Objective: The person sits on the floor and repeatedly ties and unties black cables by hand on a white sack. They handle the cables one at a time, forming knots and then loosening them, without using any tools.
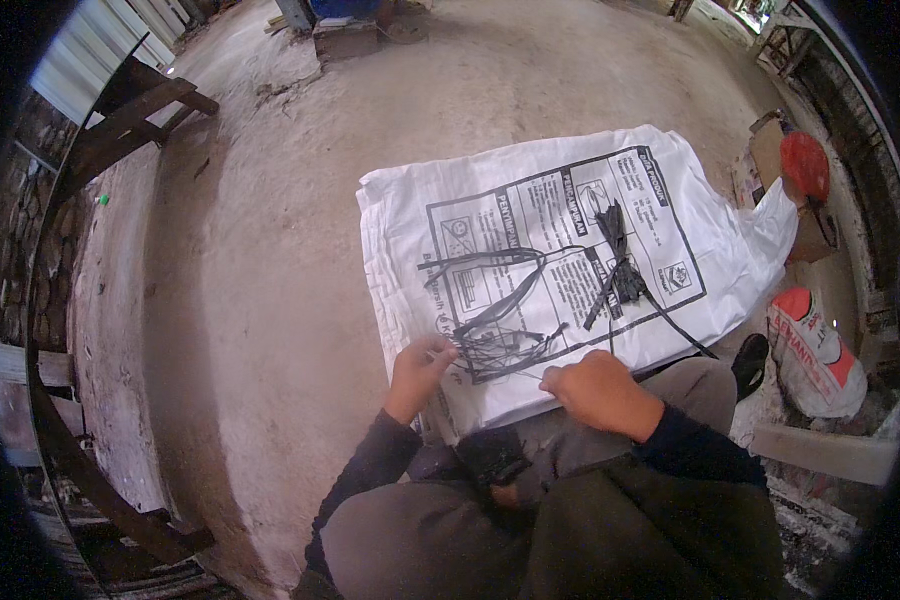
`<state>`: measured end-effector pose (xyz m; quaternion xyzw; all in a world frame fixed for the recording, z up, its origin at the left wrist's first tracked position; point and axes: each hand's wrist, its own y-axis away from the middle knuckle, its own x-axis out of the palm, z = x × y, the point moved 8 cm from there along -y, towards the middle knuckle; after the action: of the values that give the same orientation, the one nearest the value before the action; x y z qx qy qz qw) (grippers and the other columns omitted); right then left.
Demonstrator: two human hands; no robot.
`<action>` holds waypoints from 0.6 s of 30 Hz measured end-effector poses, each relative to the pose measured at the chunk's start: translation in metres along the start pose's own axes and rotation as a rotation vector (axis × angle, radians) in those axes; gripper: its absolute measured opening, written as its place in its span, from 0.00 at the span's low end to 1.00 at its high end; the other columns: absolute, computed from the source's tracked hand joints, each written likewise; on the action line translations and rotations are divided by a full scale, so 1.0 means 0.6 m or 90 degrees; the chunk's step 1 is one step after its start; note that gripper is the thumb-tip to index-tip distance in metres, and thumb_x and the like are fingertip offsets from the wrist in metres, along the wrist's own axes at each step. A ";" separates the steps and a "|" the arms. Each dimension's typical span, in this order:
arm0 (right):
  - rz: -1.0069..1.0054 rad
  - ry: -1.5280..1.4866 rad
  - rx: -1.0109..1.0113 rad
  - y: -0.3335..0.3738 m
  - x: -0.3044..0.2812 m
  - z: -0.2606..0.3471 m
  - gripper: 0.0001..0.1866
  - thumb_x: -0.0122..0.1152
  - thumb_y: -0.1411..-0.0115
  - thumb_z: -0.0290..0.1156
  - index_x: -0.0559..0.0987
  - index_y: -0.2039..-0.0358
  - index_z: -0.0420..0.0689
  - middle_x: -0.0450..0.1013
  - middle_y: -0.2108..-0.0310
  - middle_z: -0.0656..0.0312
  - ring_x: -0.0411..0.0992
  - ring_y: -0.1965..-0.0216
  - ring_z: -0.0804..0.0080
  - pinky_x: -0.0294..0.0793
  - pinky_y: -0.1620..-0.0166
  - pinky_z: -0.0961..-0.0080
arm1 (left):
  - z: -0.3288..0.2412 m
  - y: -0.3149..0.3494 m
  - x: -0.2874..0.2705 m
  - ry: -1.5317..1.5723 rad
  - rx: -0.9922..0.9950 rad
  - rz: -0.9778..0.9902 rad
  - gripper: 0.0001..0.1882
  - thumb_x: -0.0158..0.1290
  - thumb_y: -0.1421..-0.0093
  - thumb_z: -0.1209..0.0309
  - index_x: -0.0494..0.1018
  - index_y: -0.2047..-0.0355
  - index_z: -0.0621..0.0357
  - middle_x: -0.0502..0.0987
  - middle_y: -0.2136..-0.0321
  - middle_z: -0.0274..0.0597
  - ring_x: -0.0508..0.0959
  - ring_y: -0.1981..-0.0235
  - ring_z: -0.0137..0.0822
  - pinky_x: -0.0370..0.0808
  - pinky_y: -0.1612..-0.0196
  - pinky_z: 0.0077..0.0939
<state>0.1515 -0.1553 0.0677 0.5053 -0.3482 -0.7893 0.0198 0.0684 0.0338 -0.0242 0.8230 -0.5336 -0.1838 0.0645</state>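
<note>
A white printed woven sack (pixel 395 220) lies flat on the floor in front of my crossed legs. Loose black plastic strips (pixel 515 295) spread over its left half, tangled finely near its front edge. To their right sits a knotted bundle of black strips (pixel 625 275) with a long tail. My left hand (pixel 420 378) pinches at the left end of the fine tangle. My right hand (pixel 605 395) is closed with its palm down, and a thin dark strand runs from its fingertips toward the left hand. Its fingers partly hide what they grip.
A red-and-white filled bag (pixel 818 352) stands on the right, with a red plastic bag (pixel 804 165) and a cardboard box (pixel 770 140) beyond it. A wooden bench (pixel 135 110) is at the far left. Concrete floor (pixel 270 250) surrounds the sack. A block (pixel 345 40) is at the back.
</note>
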 end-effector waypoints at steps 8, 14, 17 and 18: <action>-0.147 0.085 0.190 0.065 -0.035 -0.106 0.20 0.52 0.50 0.49 0.75 0.64 0.47 0.68 0.69 0.55 0.69 0.67 0.58 0.64 0.63 0.60 | 0.019 0.000 0.009 -0.040 0.016 -0.090 0.11 0.54 0.51 0.68 0.73 0.69 0.63 0.75 0.74 0.44 0.74 0.70 0.34 0.68 0.64 0.25; -0.025 0.087 0.263 0.047 0.004 -0.146 0.18 0.53 0.49 0.47 0.76 0.66 0.47 0.70 0.68 0.54 0.69 0.65 0.59 0.61 0.58 0.56 | -0.025 0.008 -0.015 -0.125 0.055 -0.130 0.12 0.53 0.51 0.70 0.73 0.65 0.60 0.73 0.74 0.44 0.73 0.70 0.36 0.68 0.64 0.26; -0.138 0.051 0.271 0.054 -0.035 -0.145 0.13 0.54 0.49 0.40 0.77 0.67 0.46 0.72 0.69 0.55 0.70 0.65 0.60 0.62 0.58 0.58 | -0.051 0.008 -0.026 -0.138 0.113 -0.090 0.14 0.53 0.51 0.72 0.71 0.61 0.59 0.72 0.72 0.43 0.72 0.69 0.36 0.68 0.64 0.27; -0.187 0.029 0.271 0.061 -0.053 -0.142 0.12 0.55 0.50 0.37 0.77 0.68 0.45 0.72 0.69 0.55 0.70 0.65 0.60 0.63 0.58 0.59 | -0.069 0.010 -0.028 -0.129 0.136 -0.069 0.17 0.53 0.51 0.72 0.70 0.59 0.58 0.72 0.69 0.44 0.72 0.67 0.37 0.67 0.63 0.27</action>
<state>0.2243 -0.2158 0.0922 0.5612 -0.4285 -0.6810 -0.1942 0.0726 0.0428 0.0199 0.8299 -0.5087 -0.2116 -0.0877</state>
